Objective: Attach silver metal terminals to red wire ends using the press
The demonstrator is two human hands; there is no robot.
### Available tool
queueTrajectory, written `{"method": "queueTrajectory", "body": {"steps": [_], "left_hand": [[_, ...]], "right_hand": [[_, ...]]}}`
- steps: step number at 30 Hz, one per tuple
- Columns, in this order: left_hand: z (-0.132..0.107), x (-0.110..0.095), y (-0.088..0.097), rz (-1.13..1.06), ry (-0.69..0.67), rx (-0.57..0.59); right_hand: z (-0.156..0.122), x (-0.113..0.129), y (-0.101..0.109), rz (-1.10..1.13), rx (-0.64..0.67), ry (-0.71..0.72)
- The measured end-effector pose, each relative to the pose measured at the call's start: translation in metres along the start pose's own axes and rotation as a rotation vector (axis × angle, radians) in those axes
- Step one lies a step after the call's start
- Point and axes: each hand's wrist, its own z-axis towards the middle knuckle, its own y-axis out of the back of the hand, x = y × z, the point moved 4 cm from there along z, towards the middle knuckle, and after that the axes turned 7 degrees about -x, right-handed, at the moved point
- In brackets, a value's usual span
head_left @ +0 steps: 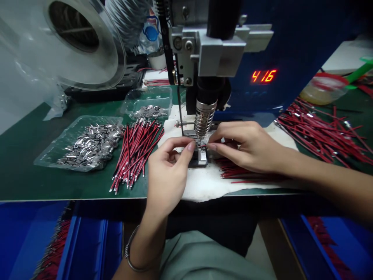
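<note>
My right hand (pixel 250 146) pinches a thin red wire (pixel 203 145) at the small metal die block (pixel 202 156). From the other side, my left hand (pixel 170 171) has thumb and index finger pressed together by the same spot; whatever lies in that pinch is too small to make out. Straight above both fingertips stands the press's spring-wrapped ram (pixel 204 116). Under my right hand, a bundle of red and black wires (pixel 233 171) rests on a white cloth (pixel 201 184). Left of my left hand lies another pile of red and black wires (pixel 135 149).
A clear plastic tray (pixel 43 160) of small metal terminals sits at the left, with a second tray (pixel 128 102) behind it. The blue machine body (pixel 291 50) displays 416. More wires (pixel 323 132) lie at right. Blue bins (pixel 87 241) stand below the table edge.
</note>
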Motion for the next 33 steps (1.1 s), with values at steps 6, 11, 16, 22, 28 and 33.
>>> {"method": "queueTrajectory", "body": {"steps": [6, 11, 16, 22, 28, 33], "left_hand": [[0.0008, -0.0011, -0.0015, 0.028, -0.011, -0.002], [0.0005, -0.0009, -0.0025, 0.014, -0.001, -0.011], [-0.0004, -0.0018, -0.0018, 0.038, -0.010, -0.024], [-0.0019, -0.0023, -0.0012, 0.052, -0.005, -0.039], [-0.0023, -0.0041, -0.0009, 0.055, 0.005, -0.050], [-0.0028, -0.0040, -0.0002, 0.048, 0.010, -0.055]], "right_hand": [[-0.0003, 0.0000, -0.0006, -0.014, -0.010, 0.013], [-0.0014, -0.0003, -0.0013, -0.050, -0.015, 0.006], [-0.0018, 0.0002, -0.0035, -0.068, -0.035, -0.006], [-0.0018, 0.0039, -0.0023, -0.096, -0.059, -0.032], [-0.0015, 0.0039, -0.0032, -0.088, -0.049, -0.042], [-0.0015, 0.0031, -0.0036, -0.086, -0.053, -0.060]]}}
